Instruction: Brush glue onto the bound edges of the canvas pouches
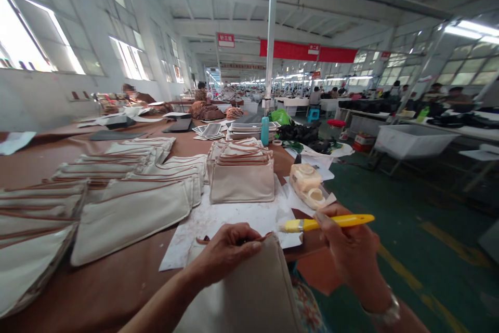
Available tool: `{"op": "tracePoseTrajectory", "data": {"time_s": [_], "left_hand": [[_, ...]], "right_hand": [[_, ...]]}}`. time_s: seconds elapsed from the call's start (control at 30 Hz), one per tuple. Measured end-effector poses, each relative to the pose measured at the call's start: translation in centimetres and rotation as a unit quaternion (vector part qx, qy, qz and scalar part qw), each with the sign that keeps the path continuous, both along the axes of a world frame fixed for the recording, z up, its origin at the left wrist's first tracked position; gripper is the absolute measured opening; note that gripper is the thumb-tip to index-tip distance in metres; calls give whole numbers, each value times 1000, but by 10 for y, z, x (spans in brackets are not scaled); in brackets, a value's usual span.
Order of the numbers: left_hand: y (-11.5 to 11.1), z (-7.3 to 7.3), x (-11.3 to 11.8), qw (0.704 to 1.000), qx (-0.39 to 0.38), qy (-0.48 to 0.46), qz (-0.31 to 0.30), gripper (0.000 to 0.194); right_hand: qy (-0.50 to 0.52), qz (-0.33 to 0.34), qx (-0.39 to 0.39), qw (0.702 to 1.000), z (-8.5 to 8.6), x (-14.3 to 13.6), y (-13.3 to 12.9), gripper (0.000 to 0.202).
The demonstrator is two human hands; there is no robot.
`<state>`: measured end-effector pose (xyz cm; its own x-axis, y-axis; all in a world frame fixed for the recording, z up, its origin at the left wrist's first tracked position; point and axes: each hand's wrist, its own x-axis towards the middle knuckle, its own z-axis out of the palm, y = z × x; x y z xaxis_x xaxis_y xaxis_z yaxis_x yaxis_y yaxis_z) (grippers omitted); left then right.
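Observation:
My left hand (234, 244) pinches the top edge of a pale beige fabric panel (257, 291) with brown edging, which hangs toward my lap. In my right hand (349, 244) is a paintbrush (343, 221) with a yellow handle, its bristles pointing left, just above and beside the panel's top corner. White paper (230, 218) with brown smudges lies under and beyond the left hand. Behind it stands a stack of similar beige panels (241, 182). A cream plastic container (306, 180) with an opening sits near the brush, at the table's right edge.
More beige panels (132, 218) lie in overlapping rows at the left of the brown-covered table (113, 291). A teal bottle (265, 131) and black material (307, 135) are farther back. Right of the table is green floor (362, 182) with a white bin (415, 141). People sit at distant workstations.

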<state>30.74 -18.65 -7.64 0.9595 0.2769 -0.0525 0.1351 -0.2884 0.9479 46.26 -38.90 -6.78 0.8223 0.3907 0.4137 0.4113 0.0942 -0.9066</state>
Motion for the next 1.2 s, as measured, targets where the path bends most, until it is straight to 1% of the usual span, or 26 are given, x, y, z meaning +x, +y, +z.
{"op": "tracePoseTrajectory", "data": {"time_s": [0.1, 0.17, 0.27, 0.33, 0.4, 0.47, 0.53, 0.6, 0.63, 0.7, 0.77, 0.83, 0.87, 0.97, 1.03, 1.13, 1.2], "left_hand": [[-1, 1, -3, 1000, 16, -23, -4, 35], [-2, 2, -6, 999, 17, -34, 0, 33], [-5, 4, -9, 999, 19, -46, 4, 29], [-8, 5, -12, 998, 34, -58, 3, 25], [-12, 5, -13, 995, 60, -78, 2, 20], [-17, 5, -15, 990, 99, -103, 2, 16], [-21, 5, -19, 978, 165, -127, -10, 14], [-25, 6, -23, 952, 261, -155, -46, 15], [-27, 7, -25, 930, 318, -173, -67, 16], [-31, 9, -28, 868, 439, -211, -101, 16], [-34, 11, -28, 793, 549, -240, -109, 15], [-37, 15, -28, 733, 621, -254, -108, 20], [-39, 17, -28, 712, 642, -261, -108, 20], [-40, 22, -29, 677, 669, -283, -117, 19], [-41, 23, -31, 663, 674, -301, -124, 19], [-41, 23, -33, 654, 673, -319, -131, 19], [-42, 23, -34, 655, 673, -316, -135, 18]], "right_hand": [[28, 36, 17, 999, 3, -4, -4, 32], [26, 53, 12, 998, 2, -5, -4, 34], [27, 41, 6, 999, -3, -7, -5, 34], [49, 45, 33, 997, -6, -10, -8, 33], [72, 64, 44, 994, -10, -13, -10, 33], [76, 73, 24, 994, -11, -16, -12, 35], [51, 60, -7, 997, -10, -14, -16, 36], [21, 36, -11, 999, -6, -10, -21, 35], [15, 30, 0, 999, -3, -8, -25, 33], [28, 40, 29, 998, 3, -6, -31, 28], [41, 76, 52, 995, 10, -7, -35, 23], [27, 115, 39, 992, 17, -11, -35, 19], [7, 136, 17, 991, 21, -13, -35, 18], [-75, 183, -75, 977, 34, -17, -37, 21], [-107, 182, -115, 971, 41, -19, -41, 24], [-104, 141, -109, 978, 45, -22, -47, 22], [-103, 142, -87, 981, 44, -25, -47, 19]]}}
